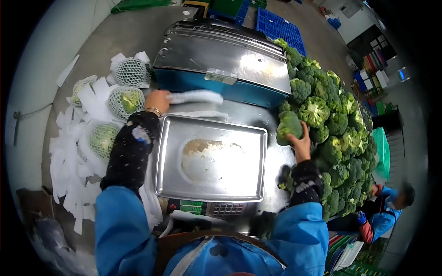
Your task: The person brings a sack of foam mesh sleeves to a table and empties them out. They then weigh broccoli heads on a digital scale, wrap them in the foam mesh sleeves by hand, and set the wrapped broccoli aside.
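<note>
My left hand (158, 102) is closed on one end of a white foam strip (198, 96), which is blurred and stretches to the right above the metal tray (160, 158). Under that strip lies another white strip on the steel surface. At the right, my right hand (301, 143) grips a green broccoli head (288, 126) at the edge of a big broccoli pile (338, 124). The tray sits on a scale with a keypad (228, 209) and has wet brownish residue on its bottom.
Broccoli in white foam nets (130, 100) and loose white foam strips (69, 161) lie at the left. A steel-topped film-wrapping machine (221, 60) stands behind the tray. A blue plastic pallet (281, 28) is farther back. Another person (386, 214) in blue is at the right.
</note>
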The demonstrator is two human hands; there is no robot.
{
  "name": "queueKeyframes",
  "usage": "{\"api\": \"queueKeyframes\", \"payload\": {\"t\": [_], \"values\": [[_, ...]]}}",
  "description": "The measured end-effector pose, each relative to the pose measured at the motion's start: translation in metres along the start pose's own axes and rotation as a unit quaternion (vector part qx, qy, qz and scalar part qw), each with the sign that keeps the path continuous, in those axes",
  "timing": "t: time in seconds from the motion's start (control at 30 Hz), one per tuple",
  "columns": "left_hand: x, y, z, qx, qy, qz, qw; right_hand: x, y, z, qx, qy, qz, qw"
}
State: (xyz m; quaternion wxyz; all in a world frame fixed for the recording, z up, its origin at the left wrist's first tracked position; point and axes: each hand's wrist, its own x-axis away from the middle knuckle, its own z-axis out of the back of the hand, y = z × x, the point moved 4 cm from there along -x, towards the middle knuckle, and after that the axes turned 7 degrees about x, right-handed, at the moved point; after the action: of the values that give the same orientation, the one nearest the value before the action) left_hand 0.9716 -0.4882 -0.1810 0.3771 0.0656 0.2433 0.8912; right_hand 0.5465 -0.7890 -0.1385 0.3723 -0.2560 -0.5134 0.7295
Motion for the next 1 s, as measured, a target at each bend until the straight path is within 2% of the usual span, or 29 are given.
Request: {"api": "queueKeyframes", "payload": {"t": [0.03,0.07,0.1,0.13,0.17,0.2,0.23,0.27,0.37,0.43,0.47,0.5,0.57,0.6,0.63,0.67,0.7,0.73,0.77,0.8,0.83,0.9,0.93,0.97,1.0], "values": [[0.001,-0.004,0.002,0.101,0.077,0.03,0.991,0.024,-0.043,-0.003,-0.143,-0.019,-0.049,0.988],[0.011,0.008,0.018,0.167,0.14,0.019,0.976,0.041,-0.073,-0.006,-0.169,-0.065,-0.057,0.982],[0.026,0.027,0.045,0.231,0.201,0.008,0.952,0.051,-0.09,-0.011,-0.121,-0.103,-0.035,0.987],[0.043,0.047,0.067,0.273,0.167,0.032,0.947,0.063,-0.115,-0.027,-0.024,-0.156,-0.008,0.987],[0.055,0.051,0.071,0.41,0.126,-0.036,0.903,0.072,-0.124,-0.041,0.215,-0.131,0.178,0.951],[0.074,0.064,0.074,0.553,0.027,0.021,0.833,0.092,-0.153,-0.069,0.29,-0.144,0.207,0.923],[0.099,0.085,0.085,0.633,-0.036,0.048,0.772,0.11,-0.17,-0.093,0.389,-0.13,0.192,0.892],[0.122,0.101,0.095,0.661,-0.058,0.07,0.744,0.123,-0.172,-0.115,0.459,-0.134,0.179,0.86],[0.182,0.127,0.118,0.692,-0.134,0.074,0.705,0.14,-0.162,-0.133,0.473,-0.12,0.26,0.833],[0.214,0.136,0.121,0.675,-0.169,0.074,0.714,0.128,-0.17,-0.11,0.279,-0.156,0.296,0.9],[0.227,0.141,0.119,0.667,-0.188,0.074,0.717,0.13,-0.179,-0.099,0.096,-0.175,0.179,0.963],[0.237,0.145,0.113,0.656,-0.227,0.072,0.716,0.135,-0.199,-0.096,-0.124,-0.195,0.092,0.969],[0.253,0.162,0.101,0.621,-0.294,0.067,0.723,0.149,-0.232,-0.101,-0.171,-0.18,0.138,0.959],[0.258,0.174,0.1,0.605,-0.329,0.047,0.723,0.153,-0.236,-0.1,-0.148,-0.185,0.15,0.96],[0.258,0.184,0.103,0.567,-0.361,-0.049,0.739,0.156,-0.238,-0.1,-0.124,-0.19,0.163,0.96],[0.253,0.201,0.12,0.501,-0.32,-0.135,0.793,0.163,-0.241,-0.1,-0.128,-0.185,0.215,0.95],[0.248,0.214,0.126,0.549,-0.254,-0.177,0.777,0.17,-0.241,-0.099,-0.16,-0.19,0.218,0.944],[0.242,0.225,0.131,0.591,-0.255,-0.144,0.752,0.176,-0.24,-0.1,-0.163,-0.183,0.221,0.944],[0.238,0.238,0.136,0.581,-0.299,-0.138,0.744,0.18,-0.24,-0.1,-0.166,-0.176,0.227,0.943],[0.238,0.245,0.129,0.603,-0.336,-0.103,0.716,0.182,-0.242,-0.098,-0.154,-0.141,0.254,0.944],[0.24,0.254,0.122,0.623,-0.371,-0.07,0.685,0.185,-0.24,-0.096,-0.163,-0.097,0.24,0.952],[0.247,0.273,0.107,0.639,-0.299,-0.14,0.694,0.198,-0.241,-0.104,-0.184,-0.119,0.189,0.957],[0.251,0.278,0.101,0.662,-0.309,-0.15,0.666,0.204,-0.231,-0.115,-0.189,-0.178,0.159,0.953],[0.248,0.276,0.095,0.646,-0.287,-0.163,0.688,0.203,-0.207,-0.12,-0.269,-0.195,0.083,0.94],[0.243,0.262,0.085,0.615,-0.236,-0.133,0.74,0.202,-0.186,-0.116,-0.246,-0.117,0.117,0.955]]}}
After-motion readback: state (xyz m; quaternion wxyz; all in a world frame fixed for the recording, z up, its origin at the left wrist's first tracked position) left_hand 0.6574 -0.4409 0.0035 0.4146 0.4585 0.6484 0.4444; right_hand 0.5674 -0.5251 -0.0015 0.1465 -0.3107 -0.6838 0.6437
